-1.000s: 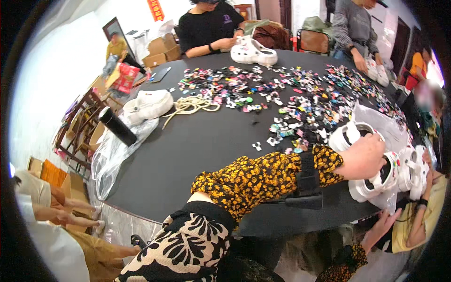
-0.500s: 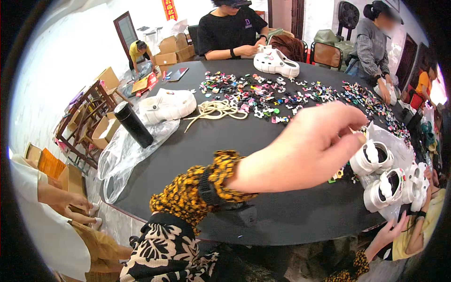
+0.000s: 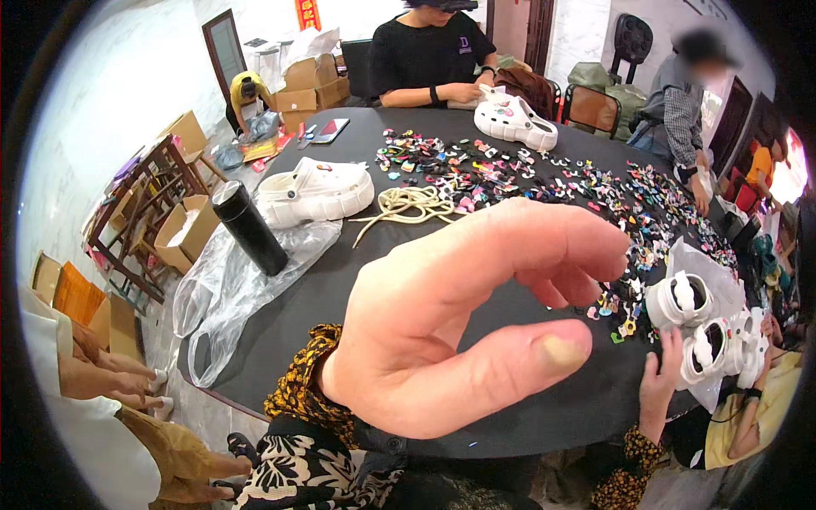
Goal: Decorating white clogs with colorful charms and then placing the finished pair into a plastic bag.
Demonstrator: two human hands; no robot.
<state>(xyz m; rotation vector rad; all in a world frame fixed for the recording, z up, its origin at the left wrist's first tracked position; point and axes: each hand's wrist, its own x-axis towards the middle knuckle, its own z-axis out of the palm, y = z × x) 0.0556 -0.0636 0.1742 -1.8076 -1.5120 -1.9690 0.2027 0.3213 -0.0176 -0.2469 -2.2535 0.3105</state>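
Note:
My left hand point(image 3: 408, 340) is raised over the table, large and close. Its fingers curve apart from the thumb with nothing between them. At the right near edge, my right hand point(image 3: 657, 382) has its fingers stretched out beside a pair of white clogs with straps, one clog point(image 3: 676, 299) behind the other clog point(image 3: 707, 361). Its fingertips appear to reach the clogs; whether they touch, I cannot tell. The clogs sit on a clear plastic bag point(image 3: 722, 272). Many small colourful shoe charms point(image 3: 671, 204) spread across the table beyond my left hand.
A black bottle point(image 3: 252, 234) stands on a clear bag point(image 3: 225, 310) at the left, near a white clog point(image 3: 327, 194) and cream cord point(image 3: 415, 202). Across the table a person handles another white clog point(image 3: 518, 126). Co-workers stand at both sides. A phone point(image 3: 330, 129) lies far left.
My left hand has drawn back from the clogs, leftward and closer to me, and its fingers have parted. My right hand has moved up to the near clogs.

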